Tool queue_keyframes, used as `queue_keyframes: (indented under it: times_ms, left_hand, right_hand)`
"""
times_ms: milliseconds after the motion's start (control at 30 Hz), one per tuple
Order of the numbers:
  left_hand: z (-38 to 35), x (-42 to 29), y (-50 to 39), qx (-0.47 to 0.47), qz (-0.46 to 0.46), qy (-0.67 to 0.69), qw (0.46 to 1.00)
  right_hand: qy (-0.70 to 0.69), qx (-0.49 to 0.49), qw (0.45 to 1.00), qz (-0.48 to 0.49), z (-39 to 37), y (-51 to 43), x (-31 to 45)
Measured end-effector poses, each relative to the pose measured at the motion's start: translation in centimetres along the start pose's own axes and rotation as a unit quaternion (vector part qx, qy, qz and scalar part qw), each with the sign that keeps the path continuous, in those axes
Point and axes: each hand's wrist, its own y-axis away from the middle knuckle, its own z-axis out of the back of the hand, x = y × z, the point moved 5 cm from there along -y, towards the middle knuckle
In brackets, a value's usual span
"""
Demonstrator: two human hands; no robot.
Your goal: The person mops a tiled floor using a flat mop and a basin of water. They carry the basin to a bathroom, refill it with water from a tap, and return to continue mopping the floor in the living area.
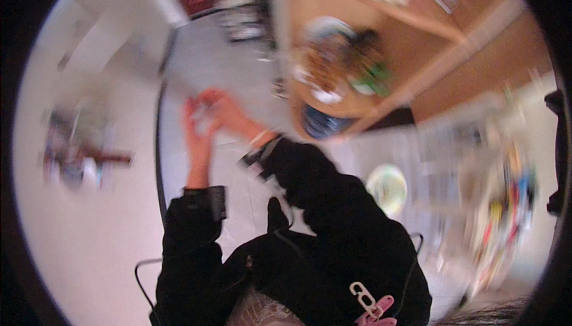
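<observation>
My left hand (195,118) and my right hand (228,113) are raised in front of me, fingertips close together and fingers curled. Motion blur smears both. Something greyish shows between the fingers, but whether it is a held object or the floor behind cannot be made out. Black sleeves cover both arms, and a pale band (259,138) circles the right wrist. Below the hands lies the pale tiled floor (239,183), with a dark shoe tip (277,212) on it.
Ahead to the right stands a wooden shelf unit (429,31) with blurred brown, green and white items (330,66). A round pale bin or basin (386,190) is on the right, near colourful clutter (509,210). A pale wall (107,236) rises on the left.
</observation>
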Motion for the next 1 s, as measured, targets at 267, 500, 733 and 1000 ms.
queue_keyframes:
  times_ms: [267,500,733,1000]
  left_hand:
    - [-5.2,-2.8,-1.3,0.192,0.088,0.258,0.943]
    - [-14.2,-18.7,4.5,0.384,-0.02,0.299,0.874]
    - [-21.5,-33.7,15.9,0.611,-0.068,0.375,0.694]
    - [-30.4,-47.9,30.3,0.724,-0.064,0.467,0.503]
  right_hand:
    - [0.231,-0.225,0.947,-0.021,0.5,12.0,5.9]
    - [0.197,-0.353,0.912,0.067,7.5,21.5,12.8]
    - [0.245,-0.477,0.843,0.02,12.6,36.9,17.9]
    - [0.301,-0.604,0.738,-0.026,20.1,54.9,27.2]
